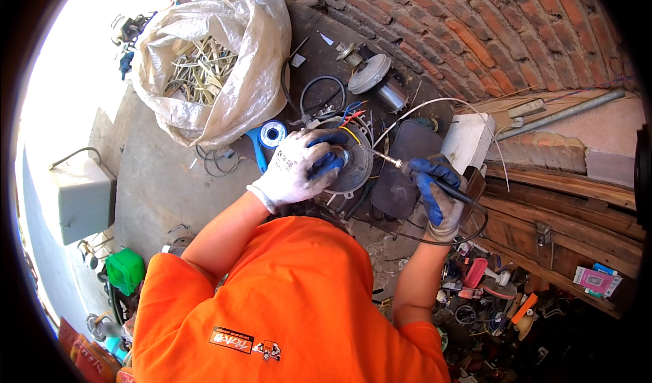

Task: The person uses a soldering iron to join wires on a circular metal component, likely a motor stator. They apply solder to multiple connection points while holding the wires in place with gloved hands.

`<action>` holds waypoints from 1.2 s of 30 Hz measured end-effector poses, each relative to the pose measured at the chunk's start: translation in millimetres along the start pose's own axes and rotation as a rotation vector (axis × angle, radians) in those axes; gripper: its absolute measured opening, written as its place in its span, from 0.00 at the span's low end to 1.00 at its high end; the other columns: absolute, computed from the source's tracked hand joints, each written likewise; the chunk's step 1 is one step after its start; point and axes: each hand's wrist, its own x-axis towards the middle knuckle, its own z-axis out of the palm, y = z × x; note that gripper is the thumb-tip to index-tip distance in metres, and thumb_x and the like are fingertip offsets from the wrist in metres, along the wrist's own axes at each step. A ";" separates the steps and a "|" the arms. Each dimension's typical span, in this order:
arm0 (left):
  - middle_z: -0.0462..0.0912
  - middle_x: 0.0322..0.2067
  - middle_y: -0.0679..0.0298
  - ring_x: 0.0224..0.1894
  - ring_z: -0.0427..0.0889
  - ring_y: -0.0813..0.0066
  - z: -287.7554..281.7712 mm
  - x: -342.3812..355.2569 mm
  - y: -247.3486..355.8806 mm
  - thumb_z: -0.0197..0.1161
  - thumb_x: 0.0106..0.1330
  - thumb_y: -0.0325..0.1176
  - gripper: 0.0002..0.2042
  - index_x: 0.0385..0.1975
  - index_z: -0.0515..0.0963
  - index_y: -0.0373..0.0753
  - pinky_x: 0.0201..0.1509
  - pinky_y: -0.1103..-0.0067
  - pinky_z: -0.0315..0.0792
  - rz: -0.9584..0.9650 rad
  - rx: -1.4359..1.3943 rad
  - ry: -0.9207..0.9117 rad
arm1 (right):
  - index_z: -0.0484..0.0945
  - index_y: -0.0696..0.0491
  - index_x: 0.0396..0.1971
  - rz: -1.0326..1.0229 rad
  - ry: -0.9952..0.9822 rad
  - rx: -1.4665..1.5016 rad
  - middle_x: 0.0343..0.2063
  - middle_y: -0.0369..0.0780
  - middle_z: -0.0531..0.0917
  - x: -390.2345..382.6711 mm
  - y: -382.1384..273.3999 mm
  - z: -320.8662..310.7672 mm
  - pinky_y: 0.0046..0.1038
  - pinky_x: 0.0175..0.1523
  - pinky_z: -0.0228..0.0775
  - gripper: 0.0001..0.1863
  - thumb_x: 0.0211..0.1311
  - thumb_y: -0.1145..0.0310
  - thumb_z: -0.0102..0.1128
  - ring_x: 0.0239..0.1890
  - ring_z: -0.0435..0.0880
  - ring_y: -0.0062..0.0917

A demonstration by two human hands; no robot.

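My left hand (303, 163), in a white glove with blue fingertips, rests over a round grey motor housing (356, 172). Its fingers are bent together near the middle, hiding whatever they pinch. A gloved right hand (438, 196) is closed around the handle of a soldering iron (389, 158), whose metal tip points left at the housing's rim. Red, blue and yellow wires (352, 116) stick up from the far side of the housing. Beside my left wrist lies a spool of solder wire (273, 134) with a blue tool (257, 151) next to it.
A big whitish sack (265, 57) full of cable scraps stands at the far left. Behind the housing lies a metal motor (380, 81). To its right are a dark flat pad (407, 169) and a white block (468, 140), under a brick wall (468, 43). Cluttered parts fill the lower right.
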 end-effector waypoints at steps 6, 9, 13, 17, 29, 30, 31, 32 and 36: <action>0.78 0.56 0.50 0.54 0.78 0.49 -2.8 -0.9 3.0 0.68 0.54 0.26 0.11 0.38 0.79 0.36 0.55 0.63 0.73 -0.010 -0.036 0.019 | 0.85 0.64 0.39 0.005 0.002 -0.037 0.34 0.35 0.80 0.4 -0.1 -0.8 0.16 0.43 0.70 0.14 0.57 0.69 0.72 0.35 0.80 0.16; 0.78 0.57 0.52 0.54 0.78 0.51 0.1 -2.5 0.4 0.68 0.55 0.26 0.12 0.39 0.80 0.36 0.56 0.63 0.72 -0.037 -0.040 0.001 | 0.85 0.64 0.38 -0.001 0.011 -0.042 0.34 0.36 0.81 -0.2 0.2 -0.8 0.16 0.44 0.71 0.14 0.57 0.70 0.71 0.34 0.80 0.16; 0.78 0.57 0.54 0.55 0.78 0.53 1.8 -2.6 -0.9 0.68 0.56 0.28 0.12 0.41 0.81 0.37 0.57 0.64 0.71 -0.057 -0.031 -0.014 | 0.85 0.64 0.38 -0.009 0.012 -0.024 0.34 0.37 0.82 0.6 -0.7 1.7 0.17 0.44 0.72 0.14 0.57 0.70 0.71 0.34 0.80 0.17; 0.78 0.56 0.55 0.56 0.77 0.52 0.4 -0.2 -0.1 0.68 0.56 0.30 0.13 0.42 0.81 0.38 0.58 0.63 0.71 -0.054 -0.019 -0.036 | 0.85 0.65 0.39 -0.018 0.007 -0.039 0.35 0.39 0.83 0.6 0.9 -0.1 0.19 0.45 0.73 0.15 0.57 0.69 0.72 0.36 0.81 0.19; 0.77 0.57 0.55 0.60 0.74 0.49 -1.1 3.1 3.2 0.68 0.56 0.32 0.14 0.43 0.82 0.40 0.62 0.62 0.68 -0.084 -0.006 -0.072 | 0.85 0.65 0.40 -0.033 -0.010 -0.049 0.36 0.39 0.81 -1.2 -3.4 3.3 0.24 0.48 0.76 0.12 0.60 0.72 0.67 0.39 0.83 0.24; 0.77 0.57 0.55 0.60 0.74 0.49 -1.0 3.2 3.1 0.68 0.56 0.32 0.14 0.43 0.82 0.40 0.62 0.62 0.68 -0.087 0.007 -0.081 | 0.85 0.65 0.40 -0.038 -0.014 -0.058 0.36 0.39 0.81 -1.3 -3.0 2.4 0.24 0.48 0.76 0.12 0.60 0.72 0.67 0.39 0.83 0.24; 0.77 0.57 0.55 0.60 0.74 0.49 -1.0 3.3 3.4 0.68 0.56 0.31 0.14 0.43 0.82 0.40 0.62 0.62 0.68 -0.093 0.011 -0.086 | 0.85 0.65 0.40 -0.044 -0.018 -0.066 0.36 0.39 0.81 -1.3 -2.9 1.9 0.24 0.48 0.76 0.12 0.60 0.73 0.67 0.39 0.83 0.23; 0.77 0.57 0.55 0.61 0.74 0.49 -1.0 3.7 3.8 0.68 0.56 0.31 0.14 0.44 0.82 0.40 0.63 0.62 0.68 -0.098 0.014 -0.091 | 0.85 0.65 0.40 -0.038 -0.015 -0.062 0.37 0.39 0.81 -1.5 -3.2 2.0 0.24 0.48 0.76 0.12 0.60 0.73 0.67 0.39 0.83 0.24; 0.77 0.57 0.55 0.61 0.74 0.50 1.8 -0.7 -0.1 0.69 0.56 0.30 0.15 0.44 0.82 0.40 0.62 0.62 0.68 -0.050 -0.005 -0.022 | 0.85 0.65 0.40 -0.021 -0.011 -0.031 0.37 0.40 0.81 -2.2 -3.1 1.6 0.24 0.48 0.76 0.12 0.60 0.73 0.67 0.39 0.82 0.24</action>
